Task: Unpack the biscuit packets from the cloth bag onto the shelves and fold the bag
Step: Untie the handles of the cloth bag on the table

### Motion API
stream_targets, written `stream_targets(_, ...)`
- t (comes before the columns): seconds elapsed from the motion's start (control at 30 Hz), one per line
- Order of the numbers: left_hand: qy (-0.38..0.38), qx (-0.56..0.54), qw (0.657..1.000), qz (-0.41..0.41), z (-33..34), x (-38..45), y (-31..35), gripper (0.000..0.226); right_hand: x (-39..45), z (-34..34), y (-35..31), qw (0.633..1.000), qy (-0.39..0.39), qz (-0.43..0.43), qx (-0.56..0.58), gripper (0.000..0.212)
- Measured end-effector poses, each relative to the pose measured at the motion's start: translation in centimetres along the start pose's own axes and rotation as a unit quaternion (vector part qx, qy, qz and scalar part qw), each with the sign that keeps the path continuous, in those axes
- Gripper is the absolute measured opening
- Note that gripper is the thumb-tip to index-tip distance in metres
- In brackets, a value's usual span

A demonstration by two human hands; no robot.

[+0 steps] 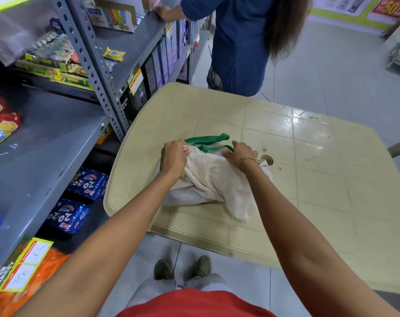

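A cream cloth bag [217,179] with green handles [208,139] lies crumpled on the beige plastic table [320,191]. My left hand [173,154] grips the bag's top edge on the left side. My right hand [241,154] grips the top edge on the right, just below the green handles. The bag looks flat and slack; its inside is hidden. Blue biscuit packets [89,183] lie on a lower shelf at the left, and red and yellow packets [2,120] sit on the grey shelf [45,145] above them.
Grey metal racks [96,72] with boxes and packets fill the left side. Another person in blue [237,42] stands past the table's far edge, a hand on an upper shelf. Orange packets [45,266] sit at the bottom left. My shoes [183,267] stand on the tiled floor.
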State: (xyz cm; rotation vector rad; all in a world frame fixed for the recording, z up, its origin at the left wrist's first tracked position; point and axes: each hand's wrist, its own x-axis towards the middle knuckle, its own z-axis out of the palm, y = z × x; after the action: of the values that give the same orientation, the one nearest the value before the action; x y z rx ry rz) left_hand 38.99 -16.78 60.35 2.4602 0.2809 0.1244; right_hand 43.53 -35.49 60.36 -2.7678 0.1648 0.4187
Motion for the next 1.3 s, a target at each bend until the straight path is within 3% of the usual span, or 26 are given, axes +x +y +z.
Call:
stream_targets(0.1,0.033,-0.018,0.999,0.007,-0.6,-0.2,-0.8,0.016,-0.1,-0.1,1.0,0.983,0.055,0.031,0.173,0.030)
stream_targets(0.2,0.080,-0.111,0.990,0.029,-1.7,-0.5,-1.9,0.015,-1.0,-1.7,1.9,0.895,0.163,0.139,0.391,0.027)
stream_targets(0.3,0.040,-0.252,0.966,0.042,-2.9,-1.3,-3.3,0.032,-1.6,-3.9,3.5,0.833,0.236,0.201,0.458,0.029)
stream_targets(0.37,-0.004,-0.205,0.972,0.113,-2.8,-2.1,-3.5,0.043,-2.3,-4.7,3.6,0.828,0.248,0.162,0.477,0.027)
stream_targets(0.47,-0.037,-0.077,0.958,0.275,-1.8,-4.0,-2.8,0.034,-2.8,-4.6,3.8,0.852,0.208,0.170,0.450,0.024)
stream_targets(0.53,-0.009,-0.035,0.940,0.338,-1.0,-5.2,-2.3,0.034,-3.3,-4.3,3.9,0.899,0.161,0.209,0.350,0.035)
stream_targets(0.57,0.025,-0.019,0.939,0.342,-0.8,-5.5,-2.1,0.037,-4.0,-4.0,3.6,0.921,0.176,0.180,0.298,0.039)
stream_targets(0.63,0.086,-0.001,0.944,0.319,-0.7,-5.5,-1.5,0.036,-6.0,-2.9,2.5,0.941,0.203,-0.002,0.269,0.036)
stream_targets(0.7,0.085,-0.007,0.943,0.321,-0.6,-5.0,-0.2,0.032,-7.7,-0.8,1.1,0.960,0.103,-0.183,0.184,0.035)
stream_targets(0.77,-0.009,-0.043,0.941,0.335,0.1,-4.5,1.6,0.025,-8.1,1.6,1.1,0.967,0.030,-0.252,-0.020,0.036)
stream_targets(0.8,-0.084,-0.057,0.942,0.320,0.5,-4.5,2.4,0.022,-8.1,2.5,1.4,0.965,0.040,-0.248,-0.072,0.030)
stream_targets(0.87,-0.222,-0.046,0.937,0.267,1.1,-4.1,3.2,0.026,-8.6,3.1,2.1,0.966,0.089,-0.242,-0.027,0.019)
stream_targets(0.93,-0.282,0.026,0.928,0.243,1.7,-3.6,2.5,0.037,-9.7,2.5,3.2,0.971,0.106,-0.213,0.036,0.017)
stream_targets(0.97,-0.284,0.079,0.924,0.242,1.9,-3.3,1.8,0.046,-10.2,2.1,3.7,0.981,0.064,-0.182,0.011,0.021)
stream_targets(1.03,-0.292,0.182,0.914,0.215,1.6,-2.8,0.7,0.073,-10.7,1.6,5.0,0.985,-0.113,-0.076,-0.103,0.039)
stream_targets(1.1,-0.331,0.259,0.892,0.166,1.3,-2.4,-0.1,0.104,-11.7,1.0,5.5,0.940,-0.318,0.063,-0.102,0.067)
stream_targets(1.13,-0.345,0.270,0.887,0.147,1.1,-2.3,-0.2,0.112,-12.0,0.9,5.6,0.913,-0.383,0.112,-0.079,0.081)
stream_targets(1.2,-0.339,0.260,0.895,0.128,0.7,-1.7,-0.5,0.111,-12.0,0.9,5.0,0.903,-0.399,0.155,-0.024,0.092)
stream_targets(1.3,-0.258,0.277,0.916,0.136,0.1,-1.3,1.1,0.075,-11.1,1.1,4.0,0.939,-0.267,0.199,0.090,0.081)
